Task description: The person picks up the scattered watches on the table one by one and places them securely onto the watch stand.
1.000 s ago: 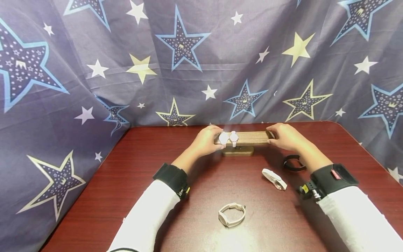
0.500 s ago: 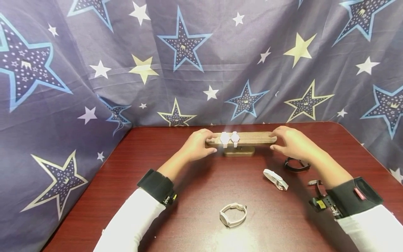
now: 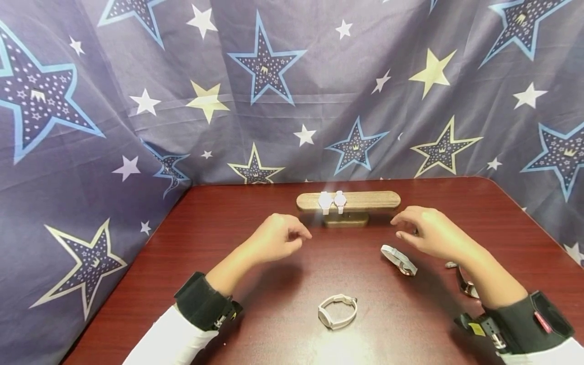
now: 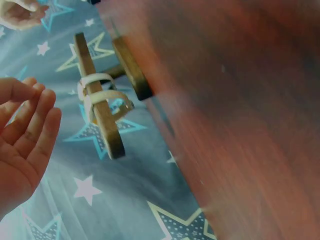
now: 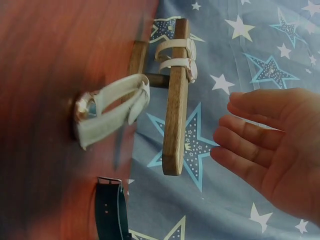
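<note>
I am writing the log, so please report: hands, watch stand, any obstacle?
Left hand, right hand: holding nothing, not touching wooden stand. Stand upright, two watches around its bar. Loose white watch near right hand, seemingly not blocking stand.

In the head view, a grey-purple cloth [image 3: 274, 126] hangs in soft folds from 9 o'clock over 12 to 3, printed with a blue-edged star [image 3: 264, 63] just left of 12, a solid yellow star [image 3: 432, 73] at 2, a second blue-edged star [image 3: 566, 154] near 3 and a cream-outlined star [image 3: 88, 263] past 8. Below it spreads a glossy red-brown table [image 3: 205, 218], its far right corner rounded at 3 o'clock, with a patch of glare [image 3: 344, 350] on the surface between 5 and 6.
</note>
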The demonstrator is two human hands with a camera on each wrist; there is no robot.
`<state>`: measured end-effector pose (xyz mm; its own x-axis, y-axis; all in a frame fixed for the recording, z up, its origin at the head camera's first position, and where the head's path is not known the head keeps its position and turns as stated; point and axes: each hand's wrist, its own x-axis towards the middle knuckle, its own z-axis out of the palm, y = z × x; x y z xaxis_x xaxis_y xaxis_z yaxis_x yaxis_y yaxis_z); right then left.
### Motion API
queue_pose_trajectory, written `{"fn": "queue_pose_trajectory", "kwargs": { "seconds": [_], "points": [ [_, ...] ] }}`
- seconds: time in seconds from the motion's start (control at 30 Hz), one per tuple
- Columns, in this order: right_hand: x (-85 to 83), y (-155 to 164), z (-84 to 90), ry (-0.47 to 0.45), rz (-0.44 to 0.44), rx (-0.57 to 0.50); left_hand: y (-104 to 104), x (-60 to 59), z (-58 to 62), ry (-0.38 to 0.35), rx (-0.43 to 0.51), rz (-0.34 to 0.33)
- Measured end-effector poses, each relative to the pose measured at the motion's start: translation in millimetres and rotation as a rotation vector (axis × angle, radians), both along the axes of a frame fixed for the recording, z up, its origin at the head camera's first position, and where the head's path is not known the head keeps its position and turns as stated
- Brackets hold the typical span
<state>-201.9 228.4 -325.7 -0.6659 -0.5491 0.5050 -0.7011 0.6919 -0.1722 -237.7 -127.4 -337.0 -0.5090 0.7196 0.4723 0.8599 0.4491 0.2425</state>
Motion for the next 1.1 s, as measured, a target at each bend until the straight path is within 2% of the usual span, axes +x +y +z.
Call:
{"fn": "queue_pose_trajectory", "kwargs": {
  "seconds": [0.23, 0.4, 0.53, 0.67, 0.9, 1.1],
  "points": [
    [4.9, -2.6, -11.1, -0.061, 0.026, 0.016, 4.6, 21.0, -5.2, -0.054, -0.081, -0.065],
    [3.5, -1.1, -18.2, -0.190, 0.006, 0.083, 10.9, 31.0, -5.1, -0.048, -0.110, -0.110],
    [0.8, -0.5, -24.2, -0.283, -0.026, 0.147, 15.0, 33.8, -5.9, -0.048, -0.110, -0.139],
    [-1.1, -2.2, -29.2, -0.332, -0.075, 0.196, 16.7, 34.5, -7.7, -0.037, -0.107, -0.158],
    [-0.3, -3.8, -33.8, -0.405, -0.112, 0.203, 18.4, 36.5, -6.4, -0.030, -0.096, -0.181],
    [-0.1, -1.8, -33.5, -0.386, -0.092, 0.173, 19.2, 36.5, -5.4, -0.024, -0.097, -0.178]
  ]
}}
